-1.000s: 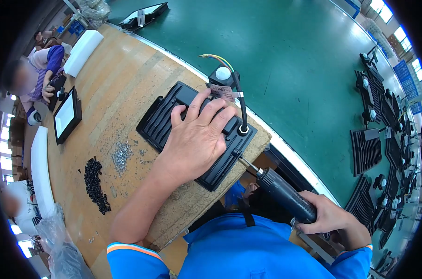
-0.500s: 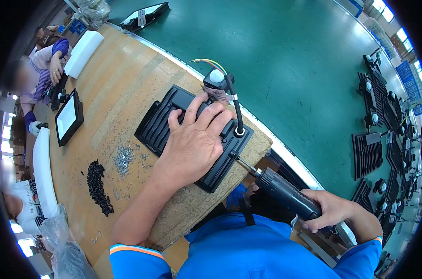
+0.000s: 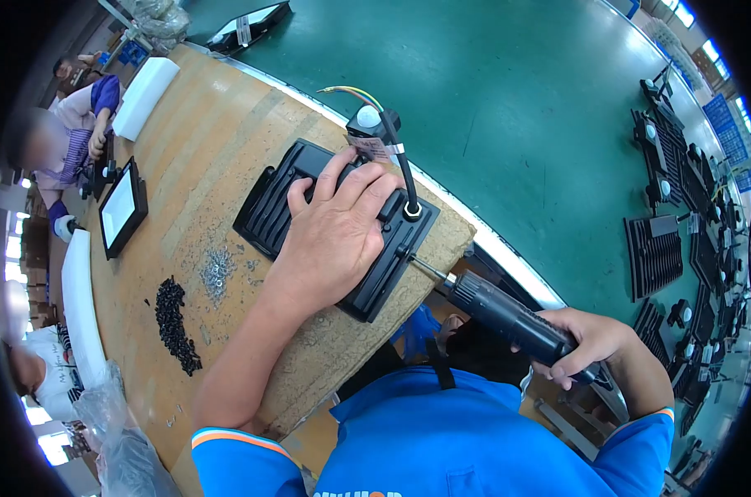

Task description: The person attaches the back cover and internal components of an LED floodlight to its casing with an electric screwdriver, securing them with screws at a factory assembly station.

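Note:
My left hand (image 3: 334, 224) lies spread over a black finned floodlight housing (image 3: 262, 217), its fingers around the bracket at the top. A sensor with a white dome (image 3: 367, 117), a tag and a black cable with bare coloured wires stick out beyond my fingertips. My right hand (image 3: 587, 344) is wrapped round a black electric screwdriver (image 3: 508, 313). The screwdriver's bit touches the right side of the housing, near the cable entry. A pile of black screws (image 3: 173, 327) and a heap of small metal washers (image 3: 217, 273) lie left of the housing.
A green conveyor surface (image 3: 475, 99) runs behind the wooden table (image 3: 218, 108). Several finished-looking housings (image 3: 657, 257) stand on the right. Another light (image 3: 123, 207) with a white panel lies at the left, near two co-workers. White foam (image 3: 146, 98) sits at the table's left edge.
The housing, both hands and the screwdriver appear slightly further left and up in view. The bit still meets the housing. A co-worker's hand at the left has moved down.

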`<action>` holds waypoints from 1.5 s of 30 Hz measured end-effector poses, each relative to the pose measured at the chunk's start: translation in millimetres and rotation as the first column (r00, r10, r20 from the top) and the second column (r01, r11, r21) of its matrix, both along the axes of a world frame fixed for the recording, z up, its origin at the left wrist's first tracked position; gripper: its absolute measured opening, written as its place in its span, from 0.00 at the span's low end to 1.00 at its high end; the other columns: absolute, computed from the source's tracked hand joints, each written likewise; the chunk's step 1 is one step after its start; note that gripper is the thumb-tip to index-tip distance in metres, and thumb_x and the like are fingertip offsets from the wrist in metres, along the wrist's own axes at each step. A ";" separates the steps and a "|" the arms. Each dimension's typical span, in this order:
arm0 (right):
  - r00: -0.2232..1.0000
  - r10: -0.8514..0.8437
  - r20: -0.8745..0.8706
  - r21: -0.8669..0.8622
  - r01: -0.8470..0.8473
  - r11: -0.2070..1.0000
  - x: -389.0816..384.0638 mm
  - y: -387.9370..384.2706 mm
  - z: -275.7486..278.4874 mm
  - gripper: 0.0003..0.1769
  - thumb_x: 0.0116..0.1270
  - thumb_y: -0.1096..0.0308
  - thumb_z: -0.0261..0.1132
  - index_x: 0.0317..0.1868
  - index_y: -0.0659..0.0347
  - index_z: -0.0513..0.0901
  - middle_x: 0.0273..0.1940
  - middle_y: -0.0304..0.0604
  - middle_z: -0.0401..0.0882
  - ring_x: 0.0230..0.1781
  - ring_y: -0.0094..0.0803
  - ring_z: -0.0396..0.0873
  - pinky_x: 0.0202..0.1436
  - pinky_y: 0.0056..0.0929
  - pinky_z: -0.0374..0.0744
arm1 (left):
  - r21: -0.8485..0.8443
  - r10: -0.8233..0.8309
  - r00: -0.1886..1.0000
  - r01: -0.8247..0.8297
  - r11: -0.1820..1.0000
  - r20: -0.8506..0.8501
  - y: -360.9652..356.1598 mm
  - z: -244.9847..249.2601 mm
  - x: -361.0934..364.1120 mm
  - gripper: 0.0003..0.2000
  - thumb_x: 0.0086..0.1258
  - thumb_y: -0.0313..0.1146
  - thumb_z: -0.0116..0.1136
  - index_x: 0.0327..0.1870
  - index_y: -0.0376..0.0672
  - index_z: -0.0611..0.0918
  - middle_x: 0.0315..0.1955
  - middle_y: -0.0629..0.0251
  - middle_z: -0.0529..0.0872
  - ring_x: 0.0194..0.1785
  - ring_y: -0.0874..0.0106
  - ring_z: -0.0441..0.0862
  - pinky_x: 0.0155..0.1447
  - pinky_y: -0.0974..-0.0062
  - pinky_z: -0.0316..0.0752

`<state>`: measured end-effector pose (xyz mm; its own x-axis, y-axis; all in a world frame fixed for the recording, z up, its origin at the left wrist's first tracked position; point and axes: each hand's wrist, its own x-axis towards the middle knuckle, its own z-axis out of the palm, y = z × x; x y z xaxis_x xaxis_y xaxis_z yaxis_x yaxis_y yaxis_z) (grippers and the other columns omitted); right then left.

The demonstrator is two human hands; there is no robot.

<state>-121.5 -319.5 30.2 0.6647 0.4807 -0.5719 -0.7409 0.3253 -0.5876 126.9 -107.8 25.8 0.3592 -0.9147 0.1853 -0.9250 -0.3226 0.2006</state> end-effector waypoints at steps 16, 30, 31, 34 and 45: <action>0.997 0.071 0.019 -0.193 -0.065 0.979 2.8 -0.2 -2.3 0.24 0.52 0.77 0.65 0.51 0.69 0.70 0.28 0.43 0.76 0.22 0.26 0.78 0.27 0.23 0.77 | -0.216 -0.388 0.872 0.458 0.862 0.297 -28.0 7.3 -102.4 0.32 0.56 0.51 0.57 0.57 0.36 0.71 0.52 0.53 0.74 0.61 0.61 0.67 0.58 0.60 0.58; 0.992 0.002 0.126 -0.693 0.086 0.716 -27.2 -1.9 36.3 0.29 0.47 0.46 0.73 0.33 0.66 0.77 0.24 0.35 0.73 0.26 0.21 0.69 0.30 0.23 0.70 | -0.425 -0.350 0.918 0.397 0.813 0.188 -52.7 -17.2 -97.6 0.07 0.50 0.32 0.55 0.19 0.47 0.70 0.15 0.72 0.69 0.22 0.74 0.70 0.26 0.75 0.60; 0.992 0.005 0.127 -0.689 0.085 0.720 -32.0 -2.0 35.9 0.29 0.47 0.46 0.73 0.33 0.66 0.77 0.24 0.35 0.73 0.26 0.21 0.69 0.30 0.23 0.70 | -0.426 -0.344 0.919 0.395 0.814 0.194 -53.0 -16.9 -97.5 0.07 0.50 0.32 0.55 0.19 0.47 0.70 0.15 0.71 0.69 0.22 0.74 0.70 0.26 0.75 0.60; 0.987 -0.024 0.158 -0.732 0.133 0.669 -37.5 0.8 38.0 0.30 0.46 0.44 0.73 0.28 0.66 0.77 0.22 0.34 0.71 0.24 0.20 0.68 0.28 0.22 0.68 | -0.429 -0.347 0.917 0.399 0.811 0.197 -52.3 -17.8 -98.1 0.06 0.50 0.31 0.56 0.19 0.47 0.70 0.15 0.71 0.69 0.22 0.74 0.70 0.26 0.75 0.61; 0.972 -0.191 0.136 -0.594 0.234 0.770 -39.3 3.7 29.9 0.29 0.43 0.48 0.78 0.30 0.65 0.77 0.24 0.31 0.72 0.23 0.17 0.67 0.27 0.18 0.67 | -0.448 -0.333 0.922 0.386 0.806 0.195 -50.7 -15.3 -96.5 0.07 0.50 0.31 0.56 0.19 0.48 0.70 0.15 0.72 0.69 0.23 0.74 0.71 0.27 0.75 0.62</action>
<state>-160.8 -315.8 60.0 0.7537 -0.1051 -0.6488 -0.6493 0.0340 -0.7598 30.4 -158.5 10.5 -0.0236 -0.7665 0.6418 -0.9794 0.1464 0.1388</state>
